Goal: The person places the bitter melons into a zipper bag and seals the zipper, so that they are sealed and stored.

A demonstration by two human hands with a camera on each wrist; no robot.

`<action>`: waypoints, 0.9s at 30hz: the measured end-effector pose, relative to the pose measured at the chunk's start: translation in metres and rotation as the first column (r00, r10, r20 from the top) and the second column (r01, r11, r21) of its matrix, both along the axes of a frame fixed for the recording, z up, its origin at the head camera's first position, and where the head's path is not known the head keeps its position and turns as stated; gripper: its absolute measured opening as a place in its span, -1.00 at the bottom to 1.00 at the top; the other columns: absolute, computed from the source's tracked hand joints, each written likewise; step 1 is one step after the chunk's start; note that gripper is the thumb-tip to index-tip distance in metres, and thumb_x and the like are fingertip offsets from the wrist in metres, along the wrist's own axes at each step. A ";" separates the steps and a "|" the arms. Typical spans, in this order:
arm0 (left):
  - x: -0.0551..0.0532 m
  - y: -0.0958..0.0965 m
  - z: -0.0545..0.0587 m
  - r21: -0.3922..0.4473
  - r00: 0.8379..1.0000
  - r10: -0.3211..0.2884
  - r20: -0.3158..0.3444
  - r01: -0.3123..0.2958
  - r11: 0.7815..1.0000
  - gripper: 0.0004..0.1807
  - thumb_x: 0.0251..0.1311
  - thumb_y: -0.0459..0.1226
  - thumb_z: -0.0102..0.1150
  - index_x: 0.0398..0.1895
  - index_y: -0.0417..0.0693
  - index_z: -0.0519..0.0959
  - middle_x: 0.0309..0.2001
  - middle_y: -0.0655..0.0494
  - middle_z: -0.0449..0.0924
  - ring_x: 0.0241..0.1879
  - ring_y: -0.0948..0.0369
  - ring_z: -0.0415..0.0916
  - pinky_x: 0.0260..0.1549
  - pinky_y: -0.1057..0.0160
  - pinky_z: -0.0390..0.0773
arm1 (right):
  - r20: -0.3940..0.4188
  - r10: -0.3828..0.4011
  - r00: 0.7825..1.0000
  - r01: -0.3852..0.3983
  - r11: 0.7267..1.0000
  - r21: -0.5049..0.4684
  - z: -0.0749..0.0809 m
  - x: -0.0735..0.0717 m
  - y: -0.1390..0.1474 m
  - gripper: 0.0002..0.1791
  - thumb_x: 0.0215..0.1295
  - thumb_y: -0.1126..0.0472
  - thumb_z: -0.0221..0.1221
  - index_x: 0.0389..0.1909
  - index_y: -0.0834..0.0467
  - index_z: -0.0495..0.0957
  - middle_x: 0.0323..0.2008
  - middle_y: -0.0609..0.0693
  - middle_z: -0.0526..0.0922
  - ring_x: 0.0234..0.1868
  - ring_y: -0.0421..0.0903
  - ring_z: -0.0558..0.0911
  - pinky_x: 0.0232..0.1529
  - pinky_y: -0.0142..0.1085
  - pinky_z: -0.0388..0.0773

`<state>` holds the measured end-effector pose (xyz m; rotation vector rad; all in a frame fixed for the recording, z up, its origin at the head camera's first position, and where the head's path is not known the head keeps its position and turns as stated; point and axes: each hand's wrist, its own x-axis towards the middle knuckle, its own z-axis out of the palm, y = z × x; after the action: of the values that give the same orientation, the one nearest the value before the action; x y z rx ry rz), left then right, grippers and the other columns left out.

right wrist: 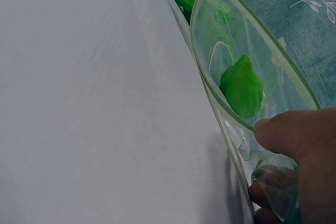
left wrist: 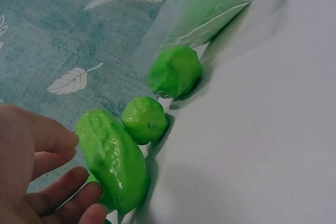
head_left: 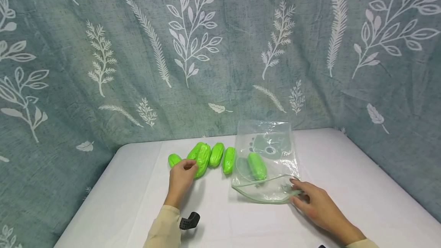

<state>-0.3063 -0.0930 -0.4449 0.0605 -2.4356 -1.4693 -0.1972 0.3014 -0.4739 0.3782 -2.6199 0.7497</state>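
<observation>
Left hand: fingers loosely apart beside green cucumber | Right hand: clamped on rim of clear bag | Inside: another cucumber

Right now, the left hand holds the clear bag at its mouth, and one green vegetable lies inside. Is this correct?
Wrong hand: the head view shows the right hand holding the clear bag at its mouth; one green vegetable lies inside.
</observation>
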 end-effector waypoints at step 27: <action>-0.005 0.019 -0.007 -0.456 0.990 0.074 -0.119 -0.121 0.882 -0.52 0.15 -0.15 0.38 0.14 -0.10 0.62 -0.03 -0.12 0.58 -0.10 -0.07 0.60 -0.31 -0.15 0.58 | -0.010 0.010 1.000 -0.010 1.000 -0.013 0.003 0.002 0.000 -0.43 0.23 0.11 0.38 0.24 0.19 0.56 0.00 -0.04 0.70 -0.13 -0.17 0.65 -0.13 -0.19 0.63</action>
<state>-0.3110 -0.0736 -0.4521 0.0080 -2.5879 -0.7950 -0.1953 0.3016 -0.4711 0.3901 -2.6039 0.7660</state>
